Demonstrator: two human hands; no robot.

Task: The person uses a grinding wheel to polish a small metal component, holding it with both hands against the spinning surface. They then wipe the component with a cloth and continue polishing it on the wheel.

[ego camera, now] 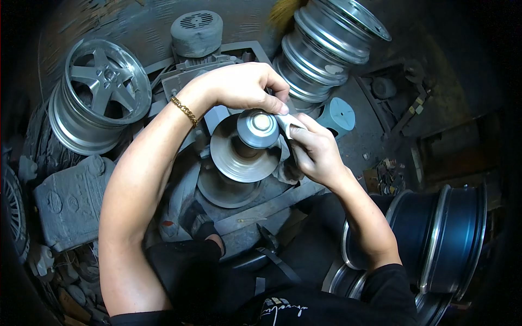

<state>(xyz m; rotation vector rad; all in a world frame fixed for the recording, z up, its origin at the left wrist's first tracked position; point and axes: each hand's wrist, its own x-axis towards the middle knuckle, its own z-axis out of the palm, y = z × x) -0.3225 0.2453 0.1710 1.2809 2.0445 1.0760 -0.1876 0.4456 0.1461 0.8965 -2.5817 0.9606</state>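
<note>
Before me a metal disc (244, 167) with circular streaks sits on a spindle, and a smaller rounded metal part (257, 132) with a bright centre rises above it. My left hand (253, 87) arches over the far side, its thumb and fingers pinching the upper end of a pale flexible strip (287, 121), cloth or abrasive paper. The same strip is gripped lower down by my right hand (316, 148), right of the rounded part. The strip lies close against that part's right edge; my fingers hide the exact contact. A crumpled greyish cloth (288, 173) hangs below my right hand.
A five-spoke alloy wheel (108, 83) stands at left, beside a dusty grey case (73, 201). Behind the spindle is an electric motor (197, 34). Wheel rims (322, 49) are stacked at the back right; dark blue rims (440, 240) lie near my right elbow. A blue-green cylinder (340, 114) stands right.
</note>
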